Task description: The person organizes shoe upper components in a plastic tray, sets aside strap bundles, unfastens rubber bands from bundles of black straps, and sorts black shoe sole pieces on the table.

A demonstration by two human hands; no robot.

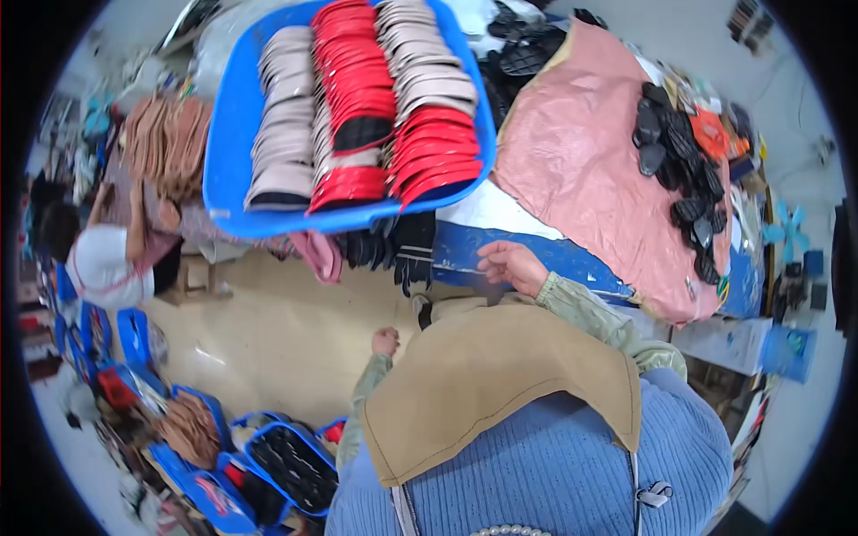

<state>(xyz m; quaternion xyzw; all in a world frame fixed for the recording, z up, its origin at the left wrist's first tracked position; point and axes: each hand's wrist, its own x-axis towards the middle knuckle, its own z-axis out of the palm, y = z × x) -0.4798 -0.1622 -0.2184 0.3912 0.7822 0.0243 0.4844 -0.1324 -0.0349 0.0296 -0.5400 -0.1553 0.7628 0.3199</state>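
Observation:
My right hand (pixel 514 265) reaches over the edge of a blue-topped table (pixel 572 251), fingers spread and nothing in them. My left hand (pixel 384 341) hangs low over the floor beside my tan apron (pixel 500 375), fingers curled, with nothing visible in it. Ahead of both hands stands a large blue plastic crate (pixel 219 170). Rows of curved, stacked pieces that look like slipper uppers fill it, some red (pixel 353 80), some pale grey (pixel 286 116). Neither hand touches the crate.
A pink sheet (pixel 572 152) covers the table on the right, with black shoe soles (pixel 684 147) on it. At left, a person in white (pixel 112 263) sits beside stacked brown pieces (pixel 165 143). Blue crates (pixel 290 464) stand on the floor at lower left.

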